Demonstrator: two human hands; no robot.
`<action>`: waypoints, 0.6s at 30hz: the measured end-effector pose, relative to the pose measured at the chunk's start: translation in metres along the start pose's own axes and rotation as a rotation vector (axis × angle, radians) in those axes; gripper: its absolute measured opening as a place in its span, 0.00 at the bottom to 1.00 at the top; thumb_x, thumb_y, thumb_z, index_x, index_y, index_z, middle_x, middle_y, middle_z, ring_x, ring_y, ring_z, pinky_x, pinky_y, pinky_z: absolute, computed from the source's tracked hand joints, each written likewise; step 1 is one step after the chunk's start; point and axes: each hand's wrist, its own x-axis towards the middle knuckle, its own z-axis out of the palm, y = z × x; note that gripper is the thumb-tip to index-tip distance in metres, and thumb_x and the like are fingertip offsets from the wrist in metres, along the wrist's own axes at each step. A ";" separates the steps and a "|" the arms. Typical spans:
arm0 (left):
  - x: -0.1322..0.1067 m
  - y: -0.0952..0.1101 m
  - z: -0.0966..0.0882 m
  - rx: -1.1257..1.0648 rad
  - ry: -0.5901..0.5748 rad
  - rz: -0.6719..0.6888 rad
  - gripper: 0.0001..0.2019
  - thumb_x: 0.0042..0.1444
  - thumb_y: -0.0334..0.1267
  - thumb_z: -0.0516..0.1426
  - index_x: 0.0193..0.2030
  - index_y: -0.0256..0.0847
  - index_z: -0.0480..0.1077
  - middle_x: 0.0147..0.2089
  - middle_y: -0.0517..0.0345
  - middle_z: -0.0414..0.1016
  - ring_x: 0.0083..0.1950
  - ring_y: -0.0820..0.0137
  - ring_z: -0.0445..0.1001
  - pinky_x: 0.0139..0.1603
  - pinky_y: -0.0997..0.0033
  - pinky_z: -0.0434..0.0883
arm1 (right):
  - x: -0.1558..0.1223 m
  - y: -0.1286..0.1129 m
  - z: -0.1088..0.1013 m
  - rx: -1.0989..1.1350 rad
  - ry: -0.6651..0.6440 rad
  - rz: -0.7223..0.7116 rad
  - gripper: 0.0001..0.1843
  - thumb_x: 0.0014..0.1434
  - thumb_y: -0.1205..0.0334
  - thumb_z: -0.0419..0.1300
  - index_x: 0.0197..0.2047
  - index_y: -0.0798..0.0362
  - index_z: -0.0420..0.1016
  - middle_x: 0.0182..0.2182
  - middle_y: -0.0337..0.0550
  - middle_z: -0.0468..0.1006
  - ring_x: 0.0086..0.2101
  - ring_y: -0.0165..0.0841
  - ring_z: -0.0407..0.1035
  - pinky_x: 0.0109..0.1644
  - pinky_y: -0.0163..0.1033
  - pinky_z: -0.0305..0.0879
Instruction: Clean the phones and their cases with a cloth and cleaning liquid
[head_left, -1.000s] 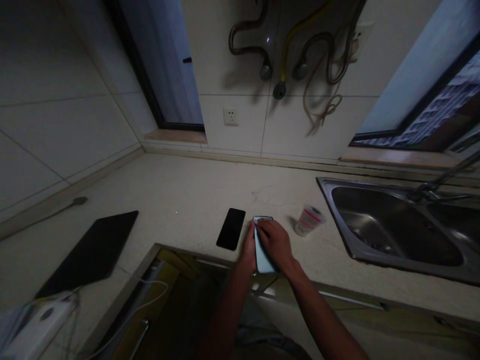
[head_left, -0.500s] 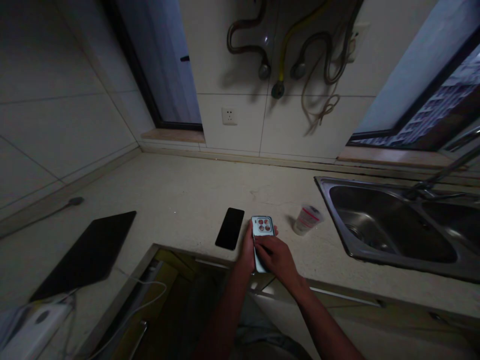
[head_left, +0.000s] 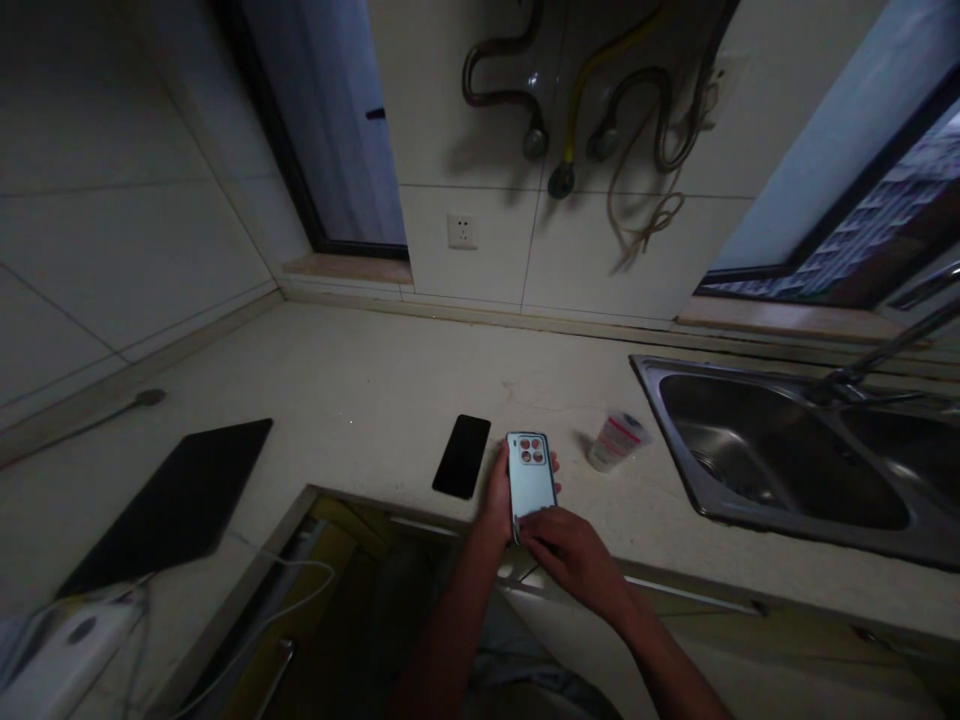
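Note:
My left hand (head_left: 496, 497) is wrapped round a light-blue smartphone (head_left: 532, 485), its fingertips showing past the right edge. The phone lies back side up, with a square block of round camera lenses at the top and a dark rim along its sides. My right hand (head_left: 566, 545) is closed in a pinch at the phone's lower left corner. Whether a separate case rim is between these fingers, I cannot tell. Just left of my hands, a second, black smartphone (head_left: 462, 457) lies flat on the counter.
A clear plastic cup (head_left: 616, 441) with a red band leans on the counter (head_left: 420, 370) to the right. Beyond it is a steel double sink (head_left: 705, 500). Left are a flat black panel (head_left: 169, 505), a white box (head_left: 71, 650) and a white cable (head_left: 300, 567).
My right hand has slid down the phone's back from its middle to the bottom corner, uncovering more of the light-blue surface. My left hand keeps its hold.

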 end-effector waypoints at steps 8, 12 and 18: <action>-0.002 0.000 0.001 0.010 0.001 0.020 0.31 0.63 0.59 0.49 0.57 0.32 0.71 0.45 0.38 0.80 0.45 0.56 0.80 0.45 0.57 0.76 | -0.002 0.007 -0.009 -0.038 -0.047 0.023 0.13 0.69 0.58 0.55 0.41 0.51 0.80 0.37 0.47 0.83 0.38 0.36 0.76 0.46 0.41 0.71; -0.001 0.001 -0.003 0.040 0.001 -0.009 0.32 0.62 0.61 0.50 0.54 0.32 0.73 0.43 0.40 0.80 0.42 0.57 0.80 0.45 0.57 0.75 | -0.004 0.011 -0.014 -0.060 -0.030 0.064 0.13 0.69 0.57 0.54 0.40 0.50 0.80 0.37 0.45 0.83 0.37 0.36 0.76 0.44 0.41 0.72; 0.001 0.001 -0.007 0.055 -0.041 -0.032 0.33 0.61 0.62 0.50 0.54 0.32 0.73 0.43 0.38 0.80 0.41 0.56 0.80 0.44 0.57 0.75 | -0.011 0.021 -0.023 -0.088 0.004 0.130 0.13 0.68 0.55 0.54 0.40 0.49 0.80 0.38 0.45 0.83 0.38 0.37 0.77 0.44 0.42 0.72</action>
